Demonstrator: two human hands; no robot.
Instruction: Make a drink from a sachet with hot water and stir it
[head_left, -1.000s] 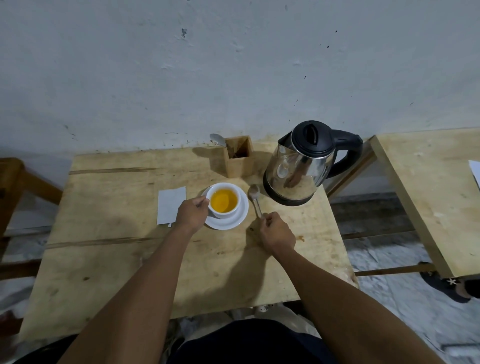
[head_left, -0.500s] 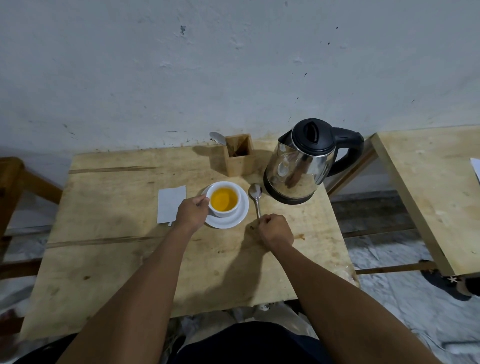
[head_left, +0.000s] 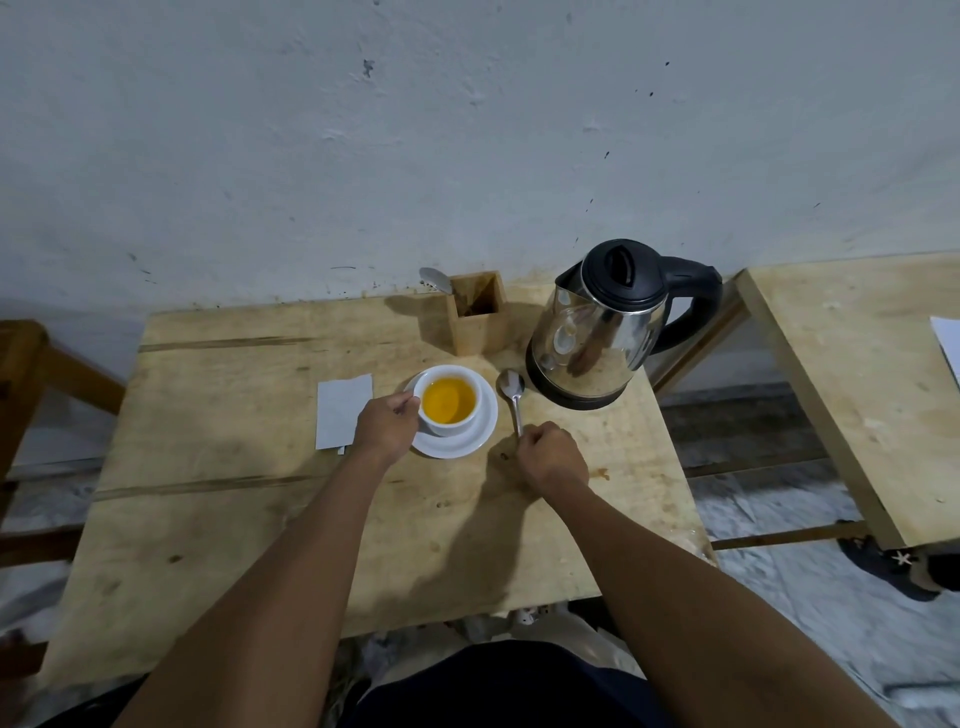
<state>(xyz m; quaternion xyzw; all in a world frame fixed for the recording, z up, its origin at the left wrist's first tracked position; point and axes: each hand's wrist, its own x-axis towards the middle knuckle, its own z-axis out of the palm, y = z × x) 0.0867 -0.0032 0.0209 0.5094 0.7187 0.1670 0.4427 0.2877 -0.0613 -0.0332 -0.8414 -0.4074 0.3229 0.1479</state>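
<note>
Both forearms reach out over the wooden desk (head_left: 249, 519) from the near edge. The right hand (head_left: 551, 457) is curled into a fist around the handle end of a teaspoon (head_left: 513, 395), whose bowl lies on the desk just right of the saucer (head_left: 457, 441). The left hand (head_left: 385, 423) pinches the left side of the white cup (head_left: 448, 401), which sits on the saucer and holds an orange-yellow drink. Left of that hand lies a pale sachet (head_left: 340, 408), flat on the wood. Farther back stands a wooden holder (head_left: 479, 317) with a spoon (head_left: 435, 279) leaning out, and to its right a steel electric kettle (head_left: 597, 332) with a black lid.
</note>
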